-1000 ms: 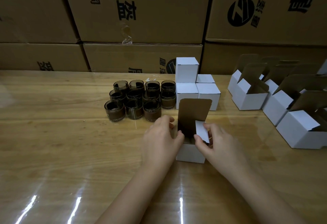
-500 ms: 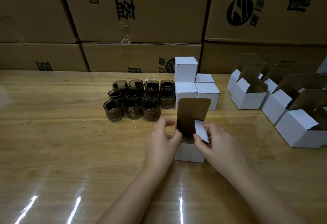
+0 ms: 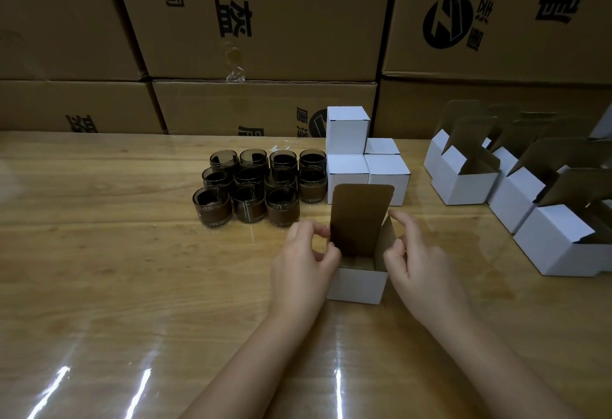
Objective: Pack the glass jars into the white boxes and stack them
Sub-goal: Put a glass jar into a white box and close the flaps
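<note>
Now the open white box [image 3: 357, 286] sits before me on the table [image 3: 132, 269], lid flap [image 3: 361, 216] upright (inside too dark to see a jar). My left hand [image 3: 304, 263] pinches its left rim. My right hand [image 3: 417, 266] curls at the right side flap, and I cannot tell if it grips. I'd fold both side flaps flat before the lid. Glass jars [image 3: 258, 186] wait behind, beside the closed boxes [image 3: 347, 127].

A pale wooden worktop [image 3: 99, 253] with visible grain fills the lower view. A clear glossy film covers it and throws back white streaks of light [image 3: 59, 382] near its front edge. Along its far edge stands a wall of stacked brown cartons [image 3: 265, 21], printed with black characters and a round black logo [image 3: 447, 24]. A scrap of clear tape [image 3: 235, 67] hangs at one carton seam.
</note>
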`<action>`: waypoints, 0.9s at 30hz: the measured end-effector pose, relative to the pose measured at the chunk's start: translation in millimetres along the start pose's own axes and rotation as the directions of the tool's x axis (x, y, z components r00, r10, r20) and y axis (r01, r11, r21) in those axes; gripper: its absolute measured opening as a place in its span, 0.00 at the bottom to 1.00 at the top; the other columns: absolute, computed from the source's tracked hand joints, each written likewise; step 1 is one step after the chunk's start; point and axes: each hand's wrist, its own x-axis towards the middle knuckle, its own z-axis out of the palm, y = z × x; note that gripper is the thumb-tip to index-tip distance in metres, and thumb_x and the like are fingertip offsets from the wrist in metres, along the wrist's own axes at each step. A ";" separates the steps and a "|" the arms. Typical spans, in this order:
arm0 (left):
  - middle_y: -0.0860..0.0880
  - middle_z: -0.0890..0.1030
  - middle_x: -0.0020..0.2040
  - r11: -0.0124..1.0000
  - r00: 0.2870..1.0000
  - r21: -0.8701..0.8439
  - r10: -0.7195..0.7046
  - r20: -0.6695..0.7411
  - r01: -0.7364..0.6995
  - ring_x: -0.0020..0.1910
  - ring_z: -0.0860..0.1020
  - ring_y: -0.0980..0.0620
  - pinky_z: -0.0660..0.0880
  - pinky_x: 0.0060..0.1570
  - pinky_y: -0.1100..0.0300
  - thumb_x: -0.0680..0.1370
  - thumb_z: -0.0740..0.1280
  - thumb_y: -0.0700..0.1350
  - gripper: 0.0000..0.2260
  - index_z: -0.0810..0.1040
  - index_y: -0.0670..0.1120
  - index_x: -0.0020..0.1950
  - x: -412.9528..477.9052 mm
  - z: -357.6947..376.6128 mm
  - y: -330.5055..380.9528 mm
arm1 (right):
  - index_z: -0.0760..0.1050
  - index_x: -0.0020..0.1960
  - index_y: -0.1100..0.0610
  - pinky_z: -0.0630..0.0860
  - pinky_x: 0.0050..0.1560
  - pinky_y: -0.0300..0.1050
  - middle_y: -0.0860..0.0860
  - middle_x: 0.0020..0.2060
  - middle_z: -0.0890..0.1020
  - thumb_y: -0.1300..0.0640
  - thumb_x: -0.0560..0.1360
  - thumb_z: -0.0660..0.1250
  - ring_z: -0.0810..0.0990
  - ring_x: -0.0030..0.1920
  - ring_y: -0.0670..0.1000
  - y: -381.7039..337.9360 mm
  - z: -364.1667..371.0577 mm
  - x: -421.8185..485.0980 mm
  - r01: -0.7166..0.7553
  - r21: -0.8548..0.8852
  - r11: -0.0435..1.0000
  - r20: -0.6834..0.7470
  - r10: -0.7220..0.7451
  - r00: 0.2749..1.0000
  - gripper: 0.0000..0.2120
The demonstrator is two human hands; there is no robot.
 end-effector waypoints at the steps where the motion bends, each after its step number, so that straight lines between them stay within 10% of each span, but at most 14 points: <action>1: 0.61 0.74 0.50 1.000 1.000 0.002 0.002 0.003 -0.002 0.41 0.75 0.65 0.66 0.32 0.67 0.75 0.66 0.46 0.06 0.71 0.56 0.47 -0.1 -0.1 -0.3 | 0.64 0.71 0.54 0.60 0.23 0.40 0.45 0.23 0.69 0.58 0.79 0.55 0.69 0.22 0.46 0.2 -0.1 0.1 0.008 0.000 1.000 0.004 -0.008 1.000 0.20; 12: 0.60 0.75 0.51 1.000 1.000 0.001 0.016 0.013 -0.016 0.42 0.75 0.65 0.68 0.34 0.66 0.75 0.66 0.45 0.05 0.72 0.55 0.44 -0.1 -0.7 -0.9 | 0.72 0.55 0.56 0.70 0.29 0.41 0.51 0.39 0.75 0.60 0.77 0.61 0.74 0.33 0.47 15.6 9.9 -3.0 -0.164 0.144 0.976 -0.049 0.172 0.984 0.07; 15: 0.60 0.75 0.51 1.000 1.000 -0.002 0.019 0.011 -0.019 0.41 0.75 0.65 0.66 0.33 0.68 0.74 0.66 0.45 0.06 0.71 0.55 0.44 -0.2 -0.9 -0.7 | 0.76 0.46 0.60 0.69 0.41 0.39 0.55 0.49 0.72 0.64 0.71 0.69 0.72 0.50 0.53 12.6 9.3 -2.8 -0.058 0.000 0.998 -0.247 0.056 0.967 0.04; 18: 0.61 0.74 0.51 1.000 1.000 0.004 0.020 0.012 -0.020 0.42 0.75 0.66 0.66 0.33 0.69 0.75 0.66 0.46 0.06 0.71 0.56 0.43 0.2 -0.5 -0.8 | 0.78 0.41 0.62 0.68 0.43 0.45 0.55 0.42 0.75 0.66 0.68 0.72 0.72 0.47 0.56 14.2 8.0 -3.5 0.038 -0.119 0.992 -0.287 -0.071 0.955 0.04; 23: 0.61 0.74 0.50 1.000 1.000 0.004 0.019 0.006 -0.019 0.43 0.74 0.66 0.70 0.34 0.65 0.75 0.66 0.46 0.05 0.72 0.55 0.44 0.3 0.4 -1.6 | 0.77 0.40 0.61 0.74 0.34 0.45 0.52 0.37 0.76 0.64 0.70 0.70 0.74 0.41 0.53 14.7 0.7 -3.4 0.109 -0.138 0.984 -0.238 -0.140 0.961 0.02; 27: 0.61 0.75 0.49 1.000 1.000 -0.020 -0.005 0.001 0.005 0.42 0.74 0.66 0.68 0.34 0.66 0.74 0.66 0.46 0.05 0.72 0.56 0.43 -0.1 1.6 -2.0 | 0.75 0.53 0.55 0.70 0.37 0.35 0.46 0.41 0.76 0.49 0.75 0.65 0.75 0.43 0.46 10.1 3.8 -4.6 -0.105 0.045 0.993 -0.106 0.109 0.988 0.12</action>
